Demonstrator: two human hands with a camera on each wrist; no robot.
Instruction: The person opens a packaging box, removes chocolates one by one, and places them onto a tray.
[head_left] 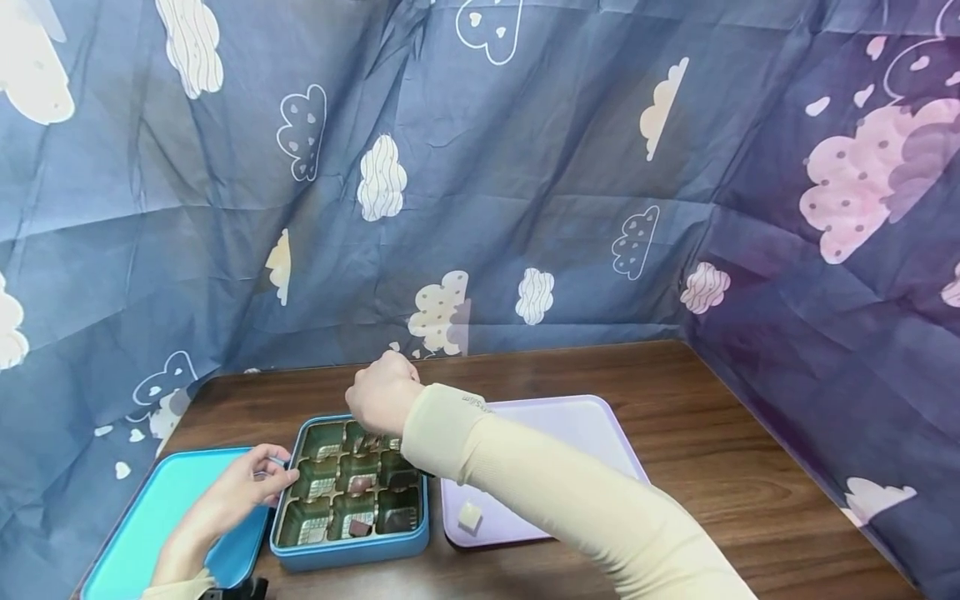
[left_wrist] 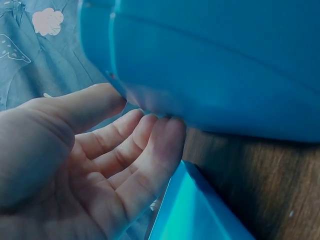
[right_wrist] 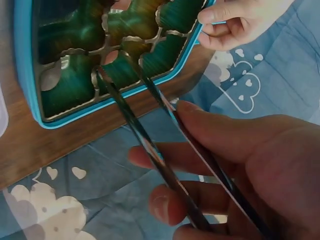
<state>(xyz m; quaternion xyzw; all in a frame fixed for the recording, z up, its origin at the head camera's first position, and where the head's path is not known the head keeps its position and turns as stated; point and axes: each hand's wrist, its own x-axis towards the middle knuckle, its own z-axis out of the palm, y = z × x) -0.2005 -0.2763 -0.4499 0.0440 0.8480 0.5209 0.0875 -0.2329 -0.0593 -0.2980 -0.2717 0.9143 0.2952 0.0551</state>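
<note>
A blue box (head_left: 352,550) holds a dark, shiny divided insert with several square compartments. Brown pieces that look like chocolates, one a brown piece (head_left: 360,527), sit in some of them. My left hand (head_left: 243,487) touches the box's left side, thumb and fingertips against the rim and outer wall. Over the box's far part, my right hand (head_left: 384,393) holds metal tweezers (right_wrist: 150,150). Their tips stand apart over the compartments in the right wrist view; whether they touch anything there I cannot tell. In the head view the right hand hides the tweezers and some far compartments.
To the right lies a lilac tray (head_left: 592,417) with a cream-white cube (head_left: 470,517) near its front left corner; my right sleeve crosses over it. A turquoise lid-like tray (head_left: 150,517) lies left of the box. A blue cloud-patterned cloth (head_left: 480,233) hangs behind the wooden table (head_left: 720,467).
</note>
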